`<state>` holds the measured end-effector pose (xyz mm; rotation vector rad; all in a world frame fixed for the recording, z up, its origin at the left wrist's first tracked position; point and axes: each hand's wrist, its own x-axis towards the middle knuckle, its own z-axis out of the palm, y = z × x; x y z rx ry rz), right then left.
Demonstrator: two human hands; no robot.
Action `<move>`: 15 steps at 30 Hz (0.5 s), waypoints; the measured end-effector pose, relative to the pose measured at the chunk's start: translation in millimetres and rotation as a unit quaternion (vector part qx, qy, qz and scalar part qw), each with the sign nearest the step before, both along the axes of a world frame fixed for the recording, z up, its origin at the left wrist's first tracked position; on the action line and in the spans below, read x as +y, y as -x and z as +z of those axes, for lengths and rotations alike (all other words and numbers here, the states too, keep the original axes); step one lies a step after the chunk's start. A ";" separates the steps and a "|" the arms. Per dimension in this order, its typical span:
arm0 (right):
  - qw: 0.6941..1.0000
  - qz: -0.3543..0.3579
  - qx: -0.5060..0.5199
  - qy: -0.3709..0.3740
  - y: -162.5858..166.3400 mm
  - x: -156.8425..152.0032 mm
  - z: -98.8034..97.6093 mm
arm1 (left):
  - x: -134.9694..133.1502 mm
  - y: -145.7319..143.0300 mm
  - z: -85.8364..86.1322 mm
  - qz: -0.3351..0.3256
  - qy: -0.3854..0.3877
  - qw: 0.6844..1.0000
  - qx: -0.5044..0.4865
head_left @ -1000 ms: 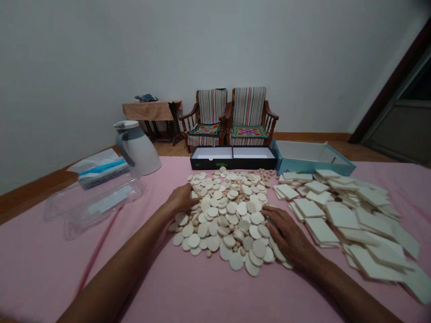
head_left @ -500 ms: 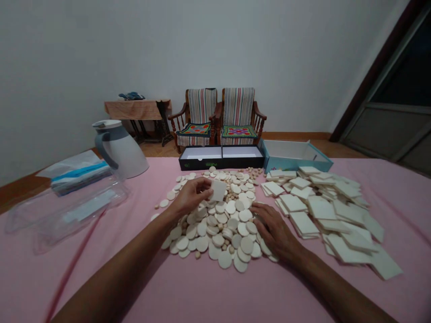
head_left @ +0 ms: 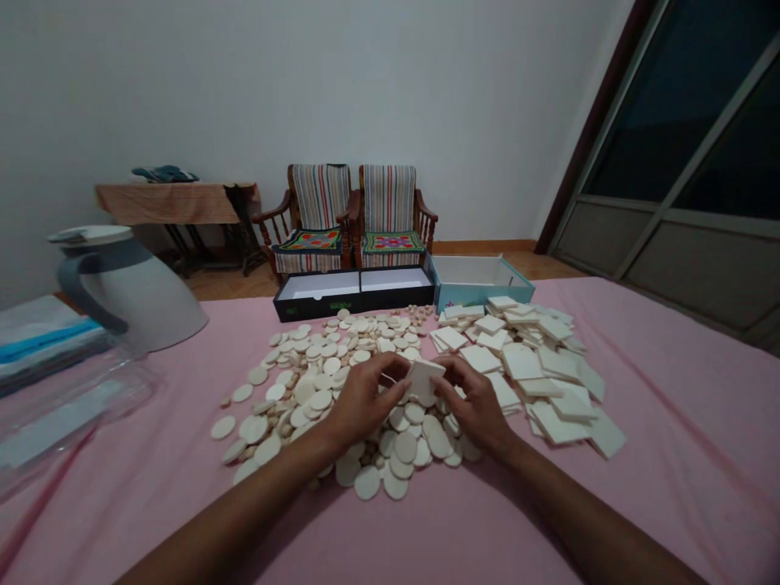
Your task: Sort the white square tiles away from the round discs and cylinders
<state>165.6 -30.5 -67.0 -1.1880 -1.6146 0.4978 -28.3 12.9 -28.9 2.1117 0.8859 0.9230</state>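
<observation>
A pale square wooden tile (head_left: pixel 425 380) is held up over the heap, pinched at its two sides. My left hand (head_left: pixel 373 396) grips its left edge between thumb and fingers. On the opposite edge, the thumb and fingers of my right hand (head_left: pixel 476 400) close on it too. Beneath and around both hands spreads a heap of round wooden discs (head_left: pixel 320 400), with small wooden beads mixed in. To the right of my right hand lies a loose pile of square wooden tiles (head_left: pixel 524 363), some stacked and overlapping.
Behind the heap stand a black two-part box (head_left: pixel 317 307) and a light blue open box (head_left: pixel 481 292). At the left are a white and grey jug (head_left: pixel 152 301), clear plastic packaging (head_left: pixel 67 414) and a blue-striped packet (head_left: pixel 42 345). A pink cloth (head_left: pixel 426 536) covers the table.
My right hand has lifted from the discs and taken hold of the tile's right edge. My left hand has brought the tile toward it. The view has turned to the right.
</observation>
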 end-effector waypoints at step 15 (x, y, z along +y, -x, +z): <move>0.950 -0.251 -0.162 0.093 -111.8 42.7 3.3 | -27.7 81.4 -20.0 0.181 -0.038 0.982 0.041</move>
